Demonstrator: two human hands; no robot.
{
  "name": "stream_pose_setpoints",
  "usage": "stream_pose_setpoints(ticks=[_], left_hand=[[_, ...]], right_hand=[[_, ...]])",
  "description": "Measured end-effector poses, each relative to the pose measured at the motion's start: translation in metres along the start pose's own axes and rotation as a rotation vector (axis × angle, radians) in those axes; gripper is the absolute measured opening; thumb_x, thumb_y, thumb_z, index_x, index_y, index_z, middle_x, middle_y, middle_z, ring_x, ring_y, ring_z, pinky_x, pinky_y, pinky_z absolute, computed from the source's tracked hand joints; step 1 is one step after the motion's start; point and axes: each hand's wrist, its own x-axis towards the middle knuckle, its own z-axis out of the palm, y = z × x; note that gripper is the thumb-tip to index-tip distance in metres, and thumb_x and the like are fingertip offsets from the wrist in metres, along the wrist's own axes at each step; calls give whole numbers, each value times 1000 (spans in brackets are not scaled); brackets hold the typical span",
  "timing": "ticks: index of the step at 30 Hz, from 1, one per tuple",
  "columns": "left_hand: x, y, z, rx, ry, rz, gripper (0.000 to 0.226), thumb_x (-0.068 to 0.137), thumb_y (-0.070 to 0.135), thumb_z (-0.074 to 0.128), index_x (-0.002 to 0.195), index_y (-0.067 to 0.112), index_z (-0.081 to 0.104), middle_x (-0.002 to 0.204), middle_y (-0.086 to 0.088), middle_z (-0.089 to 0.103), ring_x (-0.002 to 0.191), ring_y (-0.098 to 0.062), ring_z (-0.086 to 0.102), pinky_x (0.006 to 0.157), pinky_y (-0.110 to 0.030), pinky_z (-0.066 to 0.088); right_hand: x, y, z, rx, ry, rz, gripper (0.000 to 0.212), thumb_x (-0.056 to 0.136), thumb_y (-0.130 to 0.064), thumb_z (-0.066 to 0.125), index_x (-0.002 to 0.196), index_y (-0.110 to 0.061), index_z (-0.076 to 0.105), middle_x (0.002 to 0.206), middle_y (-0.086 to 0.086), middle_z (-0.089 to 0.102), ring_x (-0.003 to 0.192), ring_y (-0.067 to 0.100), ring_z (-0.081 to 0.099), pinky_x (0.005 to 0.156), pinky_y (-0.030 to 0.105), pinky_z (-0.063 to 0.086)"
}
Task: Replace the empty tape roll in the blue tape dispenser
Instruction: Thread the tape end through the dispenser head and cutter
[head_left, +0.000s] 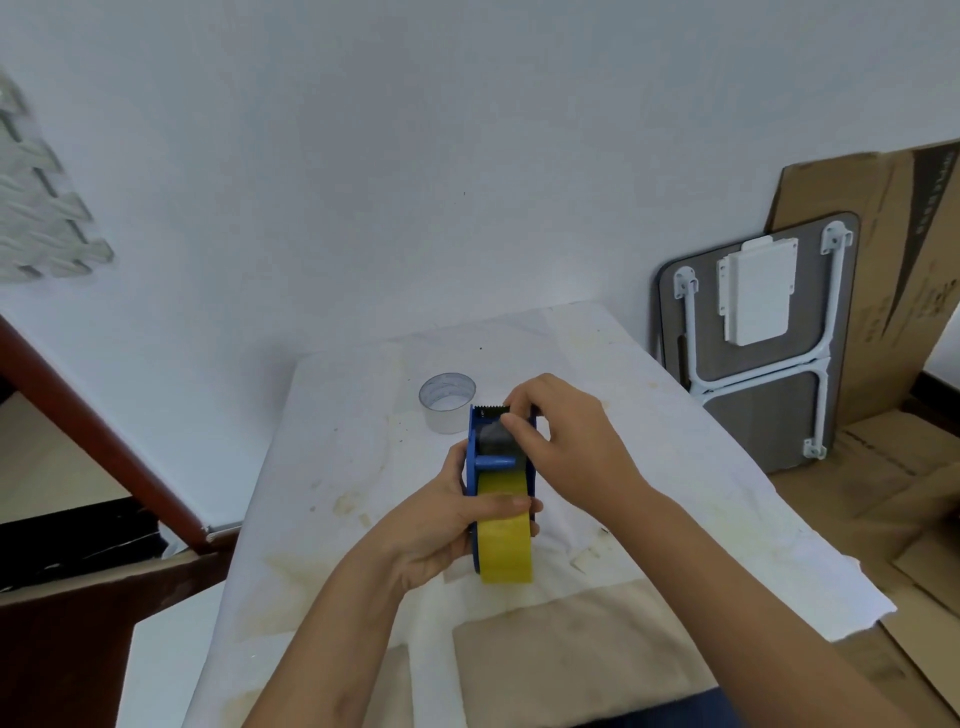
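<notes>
Empty core (447, 402) on table (649, 415), behind-left of dispenser (475, 457); tape roll (505, 540) in dispenser.

Left hand (441, 525) curled in a grasp, thumb lying across the top; right hand (566, 441) pinching with bent fingertips, forearms converging.

Blue plastic tape dispenser (474, 457), held up off the white-covered counter (675, 467), long axis running away from the camera, serrated cutter edge at the far end, grey roller just behind it, blue crossbar mid-body. Full yellow tape roll (505, 535) seated in its near end, standing on edge between the side plates. Empty clear plastic tape core (448, 402) stands upright on the counter just beyond the dispenser's far-left corner, open end up.
</notes>
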Motion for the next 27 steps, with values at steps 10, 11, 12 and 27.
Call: stream_pose_setpoints(ticks=[10,11,12,27], left_hand=[[-2,-8,7,73,11,32,67,87,1,72,140,29,43,102,-7,77,83,-21,78,67,-34,63],[-2,-8,6,77,10,32,67,87,2,73,139,30,43,100,-5,78,82,-20,78,66,-33,62],[-1,-8,6,81,10,30,66,86,3,74,138,33,44,97,-1,79,81,-18,78,66,-32,62],[-12,0,3,218,-2,22,69,72,38,80,130,53,45,128,5,65,115,-21,67,96,-39,58]], right_hand=[[-1,-1,-1,79,110,180,13,94,-23,60,83,-16,58,70,-11,60,68,2,57,60,7,43],[-1,0,-1,90,109,203,13,94,-23,60,83,-16,58,70,-12,60,67,1,57,59,7,43],[0,1,-1,104,108,227,13,93,-23,60,83,-15,59,70,-11,61,67,2,57,58,8,43],[11,3,-12,521,84,513,18,91,-19,63,81,-4,66,70,-2,76,60,5,67,62,23,53]])
